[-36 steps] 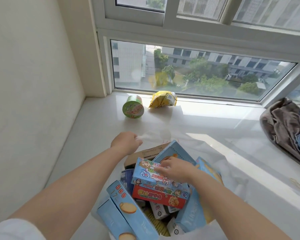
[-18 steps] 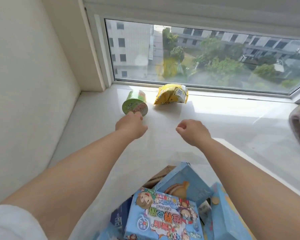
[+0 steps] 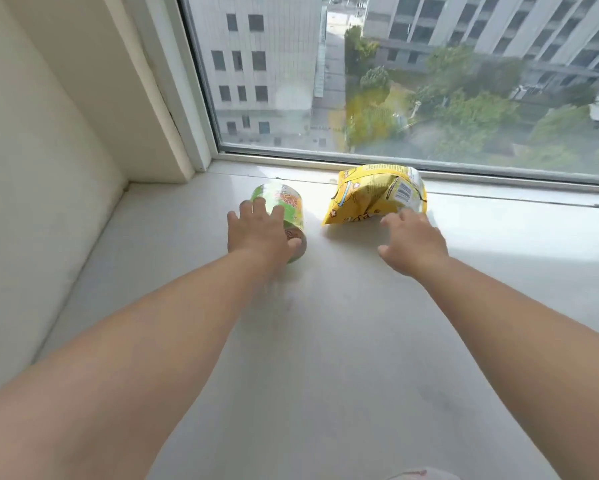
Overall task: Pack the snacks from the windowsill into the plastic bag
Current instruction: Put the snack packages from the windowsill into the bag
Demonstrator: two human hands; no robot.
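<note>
Fingers of the left hand [image 3: 256,233] spread over the green snack cup [image 3: 286,211]; right hand [image 3: 412,242], fingers spread, at the yellow chip bag [image 3: 374,194], both near the window [image 3: 395,81].

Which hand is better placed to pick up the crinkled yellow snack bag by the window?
The right hand: its spread fingers reach the near edge of the crinkled yellow snack bag. The left hand is already over the green cylindrical snack cup lying on its side.
</note>
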